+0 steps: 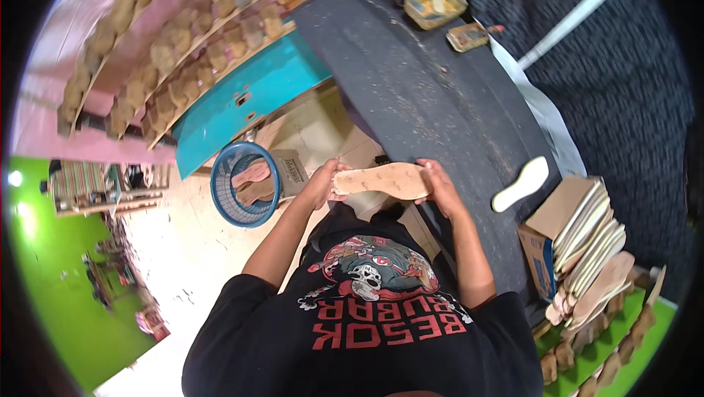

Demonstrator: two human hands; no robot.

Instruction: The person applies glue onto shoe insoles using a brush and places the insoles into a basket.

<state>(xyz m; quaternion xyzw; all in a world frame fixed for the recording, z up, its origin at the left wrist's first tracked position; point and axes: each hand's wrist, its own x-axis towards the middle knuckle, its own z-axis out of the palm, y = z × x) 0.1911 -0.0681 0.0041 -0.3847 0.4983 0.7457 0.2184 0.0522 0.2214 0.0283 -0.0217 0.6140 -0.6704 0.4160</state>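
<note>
A tan, sole-shaped shoe insole (385, 179) lies level between my two hands, in front of my body and near the edge of the dark workbench. My left hand (323, 186) is closed on its narrower end. At the wider end, my right hand (441, 188) grips the insole by its edge. Small darker marks show on its upper face. A single white insole (521, 183) rests on the dark-covered workbench (447, 103), to the right of my right hand.
A blue basket (218, 190) with several insoles stands on the floor at left, beside a cardboard box (290, 169). On the right, another box (539, 250) holds stacked insoles. A tub of yellowish paste (434, 8) and a brush (471, 36) sit at the far end. Shelves (213, 45) hold shoe lasts.
</note>
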